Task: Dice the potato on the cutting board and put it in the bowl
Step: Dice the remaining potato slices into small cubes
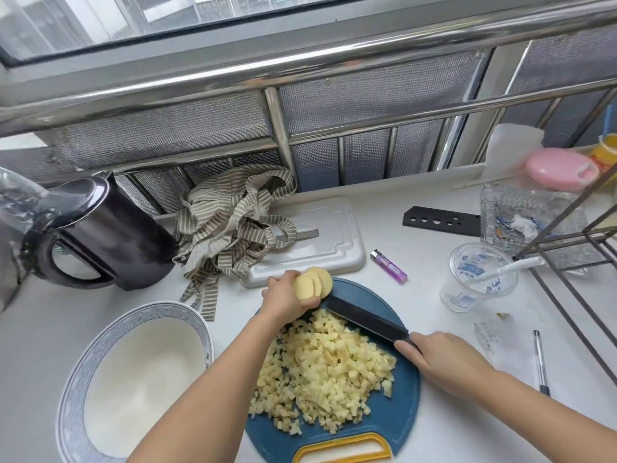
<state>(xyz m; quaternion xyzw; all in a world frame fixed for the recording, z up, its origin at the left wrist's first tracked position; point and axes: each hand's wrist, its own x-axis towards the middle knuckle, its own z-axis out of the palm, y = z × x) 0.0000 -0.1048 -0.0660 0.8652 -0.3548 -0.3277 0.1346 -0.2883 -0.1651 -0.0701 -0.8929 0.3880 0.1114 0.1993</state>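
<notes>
Left hand (287,297) pinches the fanned potato slices (314,281) at the far edge of the cutting board (405,409). Right hand (444,359) grips the knife (365,318). Best: lay slices flat, tuck fingertips, cut strips, then crosswise. Count: about four slices, one diced pile (327,365) between hands, one bowl (157,307) left of my left arm, unfilled.

White counter (434,412), steel railing (300,66) w/ mesh panels (367,105), daylit window (100,18)
</notes>
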